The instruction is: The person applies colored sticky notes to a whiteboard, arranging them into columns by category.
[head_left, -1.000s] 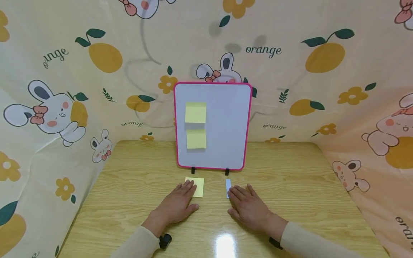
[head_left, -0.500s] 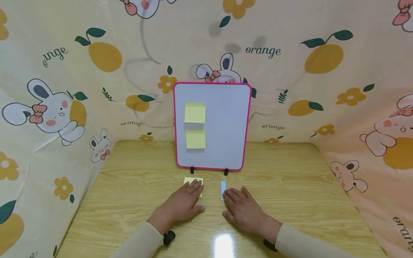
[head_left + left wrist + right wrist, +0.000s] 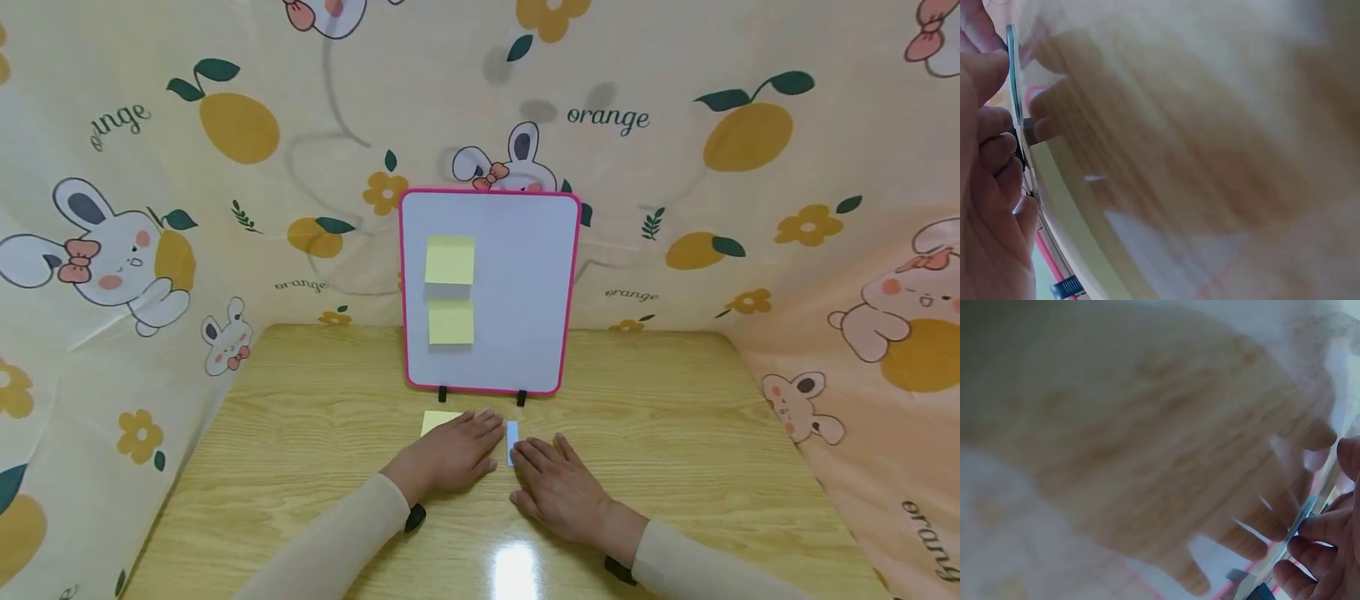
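In the head view a narrow light-blue paper strip [image 3: 512, 432] lies on the table between my hands. My right hand [image 3: 566, 492] is laid flat, palm down, its fingertips touching the strip's right side. From the left my left hand [image 3: 456, 452] reaches over with extended fingers, the tips close to the strip's left edge; whether they touch it I cannot tell. Part of a square yellow sticky note [image 3: 437, 421] shows behind the left hand, which hides the rest. In the left wrist view this note [image 3: 1079, 231] lies beside the fingers.
A pink-framed whiteboard [image 3: 521, 292] stands on black feet behind the hands. Two yellow sticky notes, an upper one [image 3: 450, 260] and a lower one [image 3: 451, 322], are on its left half. Printed cloth [image 3: 637, 167] surrounds the wooden table [image 3: 660, 392].
My left hand has moved right, across the yellow note to beside the blue strip. The strip has slid a little left along with my right hand. The view has shifted slightly.
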Demonstrator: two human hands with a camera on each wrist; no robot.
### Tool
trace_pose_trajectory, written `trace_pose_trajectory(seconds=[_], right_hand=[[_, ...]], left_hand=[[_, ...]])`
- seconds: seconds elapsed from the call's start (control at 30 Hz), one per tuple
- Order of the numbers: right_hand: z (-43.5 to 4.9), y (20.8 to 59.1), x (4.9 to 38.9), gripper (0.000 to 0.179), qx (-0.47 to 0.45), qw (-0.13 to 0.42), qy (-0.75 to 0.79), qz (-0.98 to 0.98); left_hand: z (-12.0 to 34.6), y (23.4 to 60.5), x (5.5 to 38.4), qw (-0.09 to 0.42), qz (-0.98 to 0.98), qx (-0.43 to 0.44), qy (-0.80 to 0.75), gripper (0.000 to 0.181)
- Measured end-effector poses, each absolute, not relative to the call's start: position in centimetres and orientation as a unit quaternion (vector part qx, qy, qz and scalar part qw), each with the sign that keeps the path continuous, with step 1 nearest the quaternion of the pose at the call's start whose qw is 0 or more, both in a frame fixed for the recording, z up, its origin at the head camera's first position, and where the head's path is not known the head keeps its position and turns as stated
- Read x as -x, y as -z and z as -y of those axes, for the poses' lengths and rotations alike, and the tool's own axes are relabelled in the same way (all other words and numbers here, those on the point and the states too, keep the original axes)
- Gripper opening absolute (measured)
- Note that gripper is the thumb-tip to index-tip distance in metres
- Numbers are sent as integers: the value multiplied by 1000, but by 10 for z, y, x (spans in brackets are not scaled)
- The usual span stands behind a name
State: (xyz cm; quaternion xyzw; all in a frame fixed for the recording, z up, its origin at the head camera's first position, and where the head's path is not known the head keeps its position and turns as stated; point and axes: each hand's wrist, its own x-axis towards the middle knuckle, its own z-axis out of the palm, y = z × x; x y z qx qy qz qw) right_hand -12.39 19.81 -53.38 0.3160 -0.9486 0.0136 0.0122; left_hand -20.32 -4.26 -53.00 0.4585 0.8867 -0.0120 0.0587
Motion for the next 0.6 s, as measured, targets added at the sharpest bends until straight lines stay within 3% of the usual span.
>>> trace_pose_trajectory(seconds=[0.6], right_hand=[[-202, 533, 131, 57, -338, 33, -42, 940]], left_hand=[[38, 530, 216, 91, -879, -468, 17, 63]])
